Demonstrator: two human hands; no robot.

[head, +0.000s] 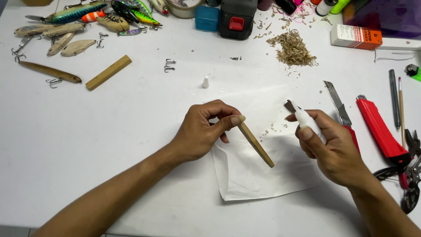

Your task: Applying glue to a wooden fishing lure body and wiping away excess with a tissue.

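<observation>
Pinching a slim wooden stick (256, 144) between thumb and fingertips, my left hand (202, 129) holds it slanting down and away toward my right, its lower end over a sheet of white paper (245, 175) spread on the white table (109, 131). My right hand (332, 148) is closed around a small white bottle (305, 120), thumb pressed on its side, its nozzle pointing up and toward the stick but not touching it; a small dark piece (289, 105) shows just beside the nozzle, and I cannot tell what it is. A white cap (205, 82) stands on the table beyond my left fingers. Just right of my right fingers lies a red-handled utility knife (342, 109) with its blade out, then a larger red cutter (380, 129), a pencil (401, 112) and pliers (410, 175). Farther off, past both hands, sits a heap of wood shavings (293, 49). Well beyond my left hand lie a flat wooden block (108, 72), loose treble hooks (169, 65), unpainted carved lure bodies (66, 37) and painted fishing lures (109, 13).
</observation>
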